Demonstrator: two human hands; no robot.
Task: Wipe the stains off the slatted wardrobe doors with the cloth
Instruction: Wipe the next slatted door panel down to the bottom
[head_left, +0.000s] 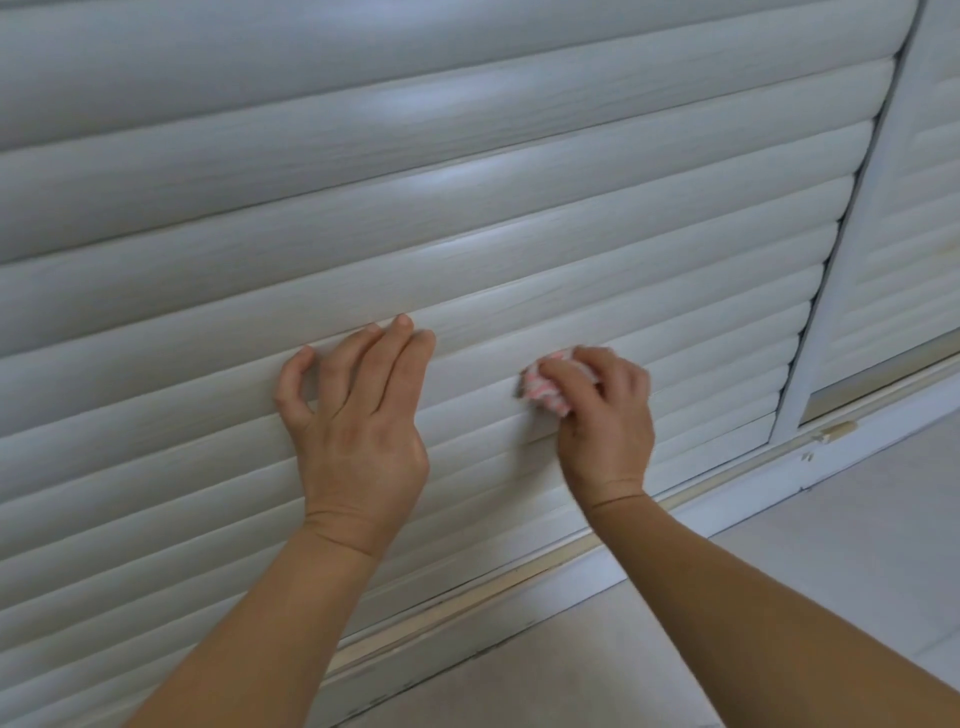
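Head view: my right hand (602, 410) pinches the bunched cloth (545, 387) against a low slat of the slatted wardrobe door (467, 218); left hand (358, 410), fingers spread, braces alongside. I'd rub along each slat, pressing firmly.

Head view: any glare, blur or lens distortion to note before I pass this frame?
Head view: soft glare patches sit on the upper slats; wide-angle bowing curves the slats and the door frame; the image is mildly soft overall, and the cloth in the right hand lacks crisp detail; the left hand is evenly lit, without harsh shadows.
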